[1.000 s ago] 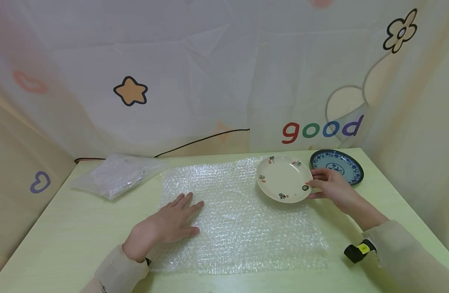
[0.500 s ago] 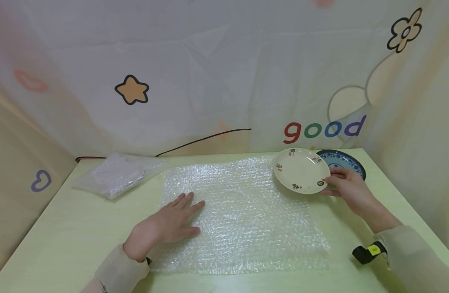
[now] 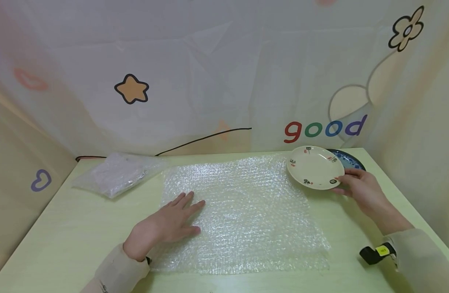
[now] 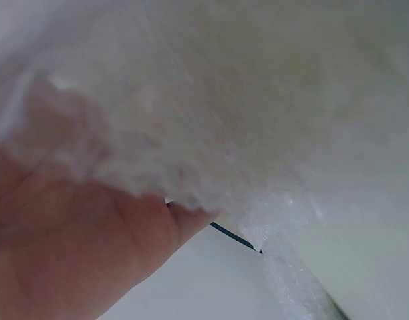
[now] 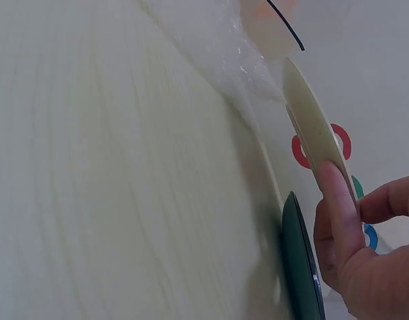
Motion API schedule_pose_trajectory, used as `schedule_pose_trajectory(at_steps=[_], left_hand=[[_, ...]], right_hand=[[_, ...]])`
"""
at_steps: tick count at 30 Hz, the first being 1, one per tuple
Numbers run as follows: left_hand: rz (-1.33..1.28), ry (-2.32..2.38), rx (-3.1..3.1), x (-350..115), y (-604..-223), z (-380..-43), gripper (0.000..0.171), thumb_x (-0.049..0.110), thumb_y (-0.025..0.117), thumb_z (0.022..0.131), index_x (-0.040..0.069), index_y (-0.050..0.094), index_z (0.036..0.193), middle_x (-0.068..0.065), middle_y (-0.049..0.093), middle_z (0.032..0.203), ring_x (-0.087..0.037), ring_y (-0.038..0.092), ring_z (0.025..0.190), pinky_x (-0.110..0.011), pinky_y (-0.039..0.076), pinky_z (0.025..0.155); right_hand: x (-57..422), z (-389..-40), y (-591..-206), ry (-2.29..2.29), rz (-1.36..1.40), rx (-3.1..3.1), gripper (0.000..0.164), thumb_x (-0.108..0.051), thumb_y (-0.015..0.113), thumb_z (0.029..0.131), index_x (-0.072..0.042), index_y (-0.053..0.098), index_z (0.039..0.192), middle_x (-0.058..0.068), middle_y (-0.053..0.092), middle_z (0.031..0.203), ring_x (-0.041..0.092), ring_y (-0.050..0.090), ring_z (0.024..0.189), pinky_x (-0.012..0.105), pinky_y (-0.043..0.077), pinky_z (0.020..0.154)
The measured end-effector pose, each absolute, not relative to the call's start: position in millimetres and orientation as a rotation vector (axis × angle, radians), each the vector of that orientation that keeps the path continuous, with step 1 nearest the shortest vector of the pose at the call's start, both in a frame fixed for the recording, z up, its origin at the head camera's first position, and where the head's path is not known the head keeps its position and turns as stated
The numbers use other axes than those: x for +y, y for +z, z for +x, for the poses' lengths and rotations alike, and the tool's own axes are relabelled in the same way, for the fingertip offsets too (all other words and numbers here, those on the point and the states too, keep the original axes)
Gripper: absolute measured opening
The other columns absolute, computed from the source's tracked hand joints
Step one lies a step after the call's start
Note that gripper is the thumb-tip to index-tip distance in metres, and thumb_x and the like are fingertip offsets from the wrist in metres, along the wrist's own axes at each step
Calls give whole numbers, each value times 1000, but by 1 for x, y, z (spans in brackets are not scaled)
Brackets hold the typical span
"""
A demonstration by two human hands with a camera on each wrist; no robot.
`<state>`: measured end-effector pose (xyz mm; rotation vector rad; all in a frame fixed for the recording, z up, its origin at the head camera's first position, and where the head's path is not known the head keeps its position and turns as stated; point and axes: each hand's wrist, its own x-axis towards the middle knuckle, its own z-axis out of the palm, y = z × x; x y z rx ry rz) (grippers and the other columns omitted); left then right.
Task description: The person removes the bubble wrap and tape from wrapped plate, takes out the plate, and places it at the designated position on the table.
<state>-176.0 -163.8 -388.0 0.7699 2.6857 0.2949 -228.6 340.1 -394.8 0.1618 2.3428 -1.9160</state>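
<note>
My right hand (image 3: 364,191) pinches the right rim of a cream plate (image 3: 314,167) with small dark and red markings. In the right wrist view the cream plate (image 5: 316,127) shows edge-on, raised off the table, the thumb on one face and fingers on the other. Below it lies a blue patterned plate (image 3: 350,160), partly covered by the cream one in the head view. My left hand (image 3: 169,221) rests with fingers spread on the left part of a flat sheet of bubble wrap (image 3: 246,215). In the left wrist view, blurred bubble wrap (image 4: 211,100) hides most of the fingers.
A bubble-wrapped bundle (image 3: 118,173) lies at the back left of the pale green table (image 3: 59,232). A printed cloth backdrop (image 3: 209,81) stands along the table's back and sides.
My right hand has carried the cream plate right and slightly back, from over the bubble wrap to over the blue plate, covering more of it. The left hand has stayed in place.
</note>
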Motion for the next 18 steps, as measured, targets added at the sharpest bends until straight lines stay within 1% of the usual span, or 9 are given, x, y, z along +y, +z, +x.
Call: schedule_pose_trajectory(at_steps=[4, 9, 14, 16, 18], left_hand=[[771, 291, 2690, -164, -388, -176, 71, 40, 62, 103, 9, 34, 161, -29, 15, 165, -49, 14, 151, -60, 20, 120], [776, 300, 2686, -164, -388, -176, 71, 40, 62, 104, 9, 34, 161, -29, 15, 165, -48, 13, 152, -60, 19, 120], [778, 308, 2684, -164, -387, -176, 71, 40, 62, 104, 8, 34, 161, -29, 15, 165, -48, 13, 152, -60, 19, 120], [779, 308, 2683, -164, -387, -176, 71, 39, 62, 104, 8, 34, 161, -29, 15, 165, -48, 13, 152, -60, 19, 120], [780, 306, 2683, -164, -387, -176, 71, 39, 62, 104, 8, 33, 161, -29, 15, 165, -48, 13, 152, -60, 19, 121]], right_hand=[[346, -228, -396, -2001, 176, 2299, 66, -5, 45, 108, 20, 5, 154, 33, 29, 144, 1, 65, 87, 27, 59, 80], [351, -225, -398, -2139, 192, 2227, 69, 1, 47, 105, 21, 1, 153, 29, 35, 133, 5, 67, 84, 27, 60, 78], [358, -222, -400, -2265, 223, 2142, 66, 4, 50, 103, 22, 7, 149, 22, 39, 124, 7, 68, 85, 28, 60, 79], [361, -221, -401, -2300, 230, 2117, 65, 4, 51, 103, 22, 10, 148, 17, 44, 120, 8, 68, 85, 29, 60, 78], [365, -221, -402, -2327, 235, 2100, 60, 3, 53, 103, 22, 15, 146, 10, 51, 113, 9, 68, 85, 29, 61, 78]])
